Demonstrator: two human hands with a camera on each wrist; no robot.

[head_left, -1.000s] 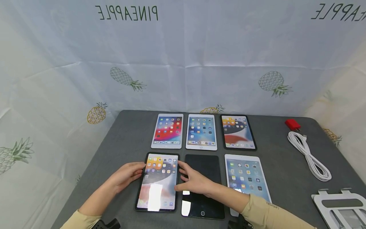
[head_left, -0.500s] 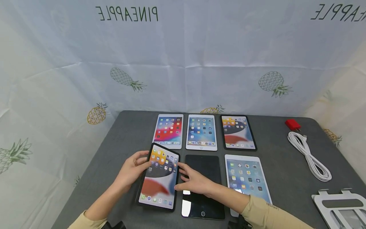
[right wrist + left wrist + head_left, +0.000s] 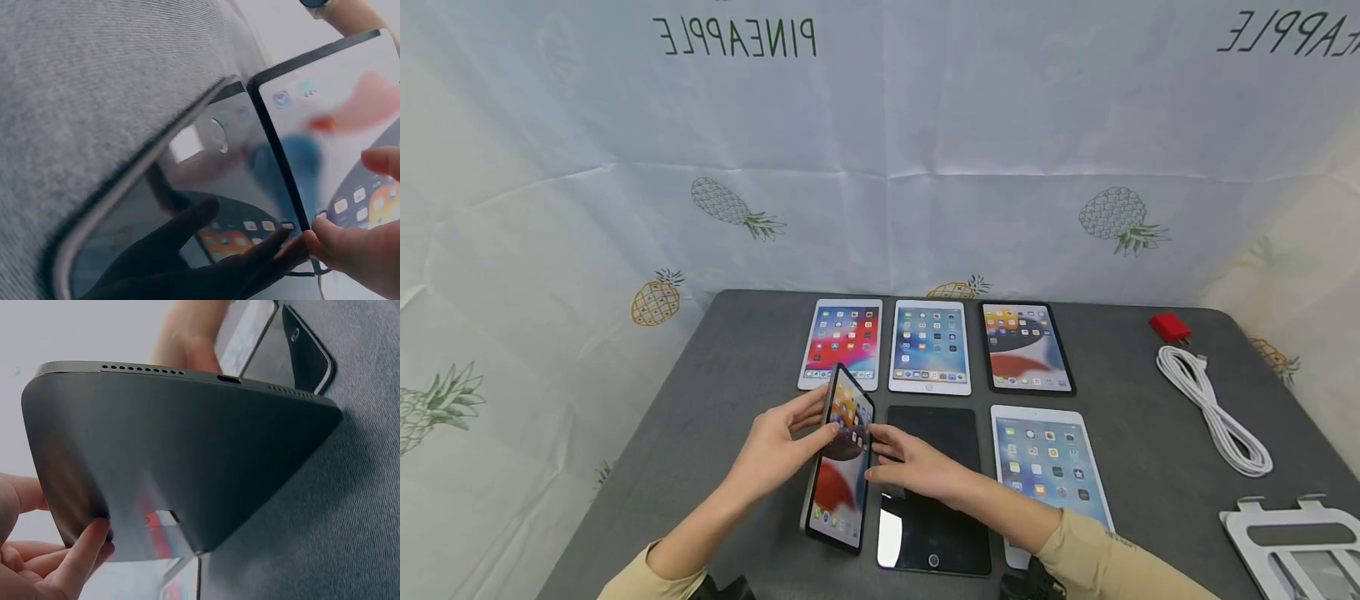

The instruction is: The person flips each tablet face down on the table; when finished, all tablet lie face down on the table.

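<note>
Black-framed tablet [image 3: 841, 492] is pinched by left hand [image 3: 777, 448], touched by relaxed right hand [image 3: 917, 467]; should the pinch slip, it could be dropped!

Tan sleeves [image 3: 1123, 571], dark lettering [image 3: 1122, 540] on the right, black wrist devices [image 3: 1032, 582], bare hands [image 3: 778, 450]

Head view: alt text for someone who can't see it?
A person's left hand holds a tilted black-framed tablet, right hand at its edge. Five others lie face up on a gray table, with a red charger, white cable and slotted stand at right.
</note>
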